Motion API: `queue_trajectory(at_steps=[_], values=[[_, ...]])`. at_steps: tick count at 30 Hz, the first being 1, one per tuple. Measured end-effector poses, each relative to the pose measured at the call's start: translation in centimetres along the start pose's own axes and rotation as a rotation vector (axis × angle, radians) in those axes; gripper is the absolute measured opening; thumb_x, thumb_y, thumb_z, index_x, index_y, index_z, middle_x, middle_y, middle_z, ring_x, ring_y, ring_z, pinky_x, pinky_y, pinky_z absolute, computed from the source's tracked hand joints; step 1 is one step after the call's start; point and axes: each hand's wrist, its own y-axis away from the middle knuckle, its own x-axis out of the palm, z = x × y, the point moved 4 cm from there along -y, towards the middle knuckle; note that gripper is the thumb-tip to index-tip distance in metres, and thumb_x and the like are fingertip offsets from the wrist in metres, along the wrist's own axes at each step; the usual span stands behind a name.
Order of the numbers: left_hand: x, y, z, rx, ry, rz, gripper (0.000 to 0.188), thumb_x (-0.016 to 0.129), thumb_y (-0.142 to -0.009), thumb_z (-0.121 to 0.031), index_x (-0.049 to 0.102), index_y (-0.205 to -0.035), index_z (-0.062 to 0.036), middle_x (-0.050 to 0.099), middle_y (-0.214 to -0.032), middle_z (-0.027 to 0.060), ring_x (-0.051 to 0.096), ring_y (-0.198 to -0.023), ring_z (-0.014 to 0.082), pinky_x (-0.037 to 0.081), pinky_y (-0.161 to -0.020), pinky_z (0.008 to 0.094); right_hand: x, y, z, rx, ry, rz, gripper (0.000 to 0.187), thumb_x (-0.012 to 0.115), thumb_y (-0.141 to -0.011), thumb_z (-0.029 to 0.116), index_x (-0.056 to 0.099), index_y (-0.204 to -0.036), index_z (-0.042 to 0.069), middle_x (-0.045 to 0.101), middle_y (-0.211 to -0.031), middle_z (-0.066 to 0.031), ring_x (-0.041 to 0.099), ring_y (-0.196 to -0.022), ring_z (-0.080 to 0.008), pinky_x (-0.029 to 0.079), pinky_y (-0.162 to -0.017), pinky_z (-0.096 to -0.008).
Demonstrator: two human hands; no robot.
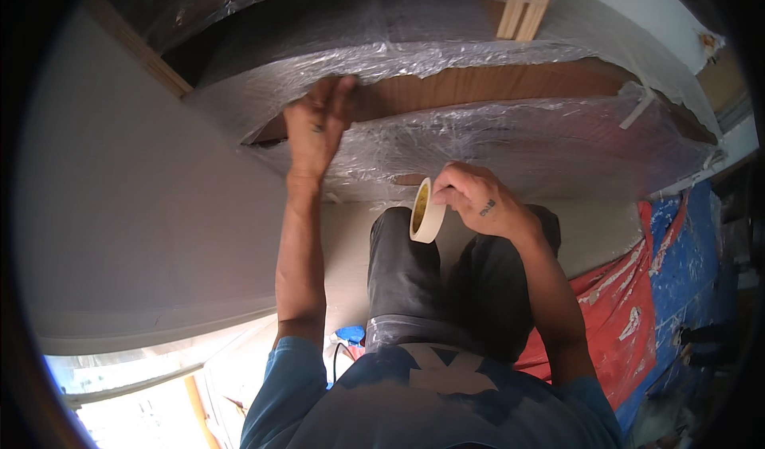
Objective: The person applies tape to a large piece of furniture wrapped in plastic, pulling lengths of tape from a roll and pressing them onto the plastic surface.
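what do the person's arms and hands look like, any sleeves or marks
Both forearms are bare, with no gloves. Short blue sleeves end near the elbows. The right hand bears a small dark tattoo on its back. The left hand shows small dark marks on the fingers, too small to tell apart. No watch or wristband shows.

Left hand (319,126): raised, fingers pressed flat on the torn edge of the plastic film (478,142).
Right hand (476,202): grips a tape roll (426,211), held upright just below the film.
Film: clear, crinkled, stretched over brown wood (494,86).
Wall (135,210): plain grey, on the left.
Tarp (637,290): red and blue, lower right.
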Motion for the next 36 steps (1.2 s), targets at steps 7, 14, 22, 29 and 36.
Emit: queue_trajectory(at_steps=[7, 14, 22, 29, 36], values=[[0.0, 2.5, -1.2, 0.630, -0.439, -0.050, 0.048, 0.075, -0.088, -0.050, 0.072, -0.105, -0.0049, 0.070, -0.083, 0.0105, 0.066, -0.080, 0.0295, 0.052, -0.073, 0.0415, 3.3, 0.7, 1.4, -0.062, -0.012, 0.071, 0.006, 0.064, -0.095, 0.008, 0.062, -0.094, 0.002, 0.068, -0.096, -0.0130, 0.067, -0.093, -0.0347, 0.051, -0.079, -0.0437], [2.6, 2.8, 0.9, 0.645, -0.490, -0.246, 0.055, 0.080, -0.080, -0.051, 0.065, -0.116, -0.0112, 0.058, -0.098, 0.0100, 0.052, -0.089, 0.0316, 0.045, -0.080, 0.0452, 6.8, 0.4, -0.8, 0.070, -0.019, 0.248, 0.012, 0.062, -0.096, 0.011, 0.061, -0.092, 0.000, 0.069, -0.098, -0.0145, 0.067, -0.096, -0.0347, 0.051, -0.083, -0.0434], [10.9, 0.2, -9.5, 1.134, -0.470, -0.325, 0.049, 0.081, -0.082, -0.034, 0.064, -0.123, -0.0117, 0.065, -0.112, 0.0038, 0.060, -0.104, 0.0252, 0.042, -0.090, 0.0420, 7.5, 1.7, -1.4, 0.008, 0.093, 0.213, 0.008, 0.065, -0.092, 0.011, 0.062, -0.093, 0.003, 0.066, -0.096, -0.0133, 0.066, -0.091, -0.0356, 0.051, -0.079, -0.0449], [13.9, 2.1, -9.5, 1.358, -0.337, -0.286, 0.034, 0.069, -0.077, -0.013, 0.071, -0.109, -0.0030, 0.067, -0.113, 0.0074, 0.062, -0.102, 0.0220, 0.046, -0.085, 0.0401, 4.8, 5.0, -2.4, 0.117, 0.114, 0.136, 0.016, 0.066, -0.093, 0.016, 0.060, -0.091, 0.001, 0.067, -0.097, -0.0156, 0.066, -0.091, -0.0375, 0.051, -0.079, -0.0471], [14.1, 2.3, -6.3, 1.293, -0.398, -0.303, 0.036, 0.074, -0.072, -0.008, 0.073, -0.108, -0.0036, 0.068, -0.119, 0.0027, 0.061, -0.088, 0.0183, 0.044, -0.074, 0.0320, 5.8, 3.5, -3.1, 0.038, 0.009, 0.084, 0.012, 0.066, -0.092, 0.012, 0.063, -0.091, 0.000, 0.068, -0.093, -0.0179, 0.066, -0.089, -0.0399, 0.052, -0.077, -0.0455]])
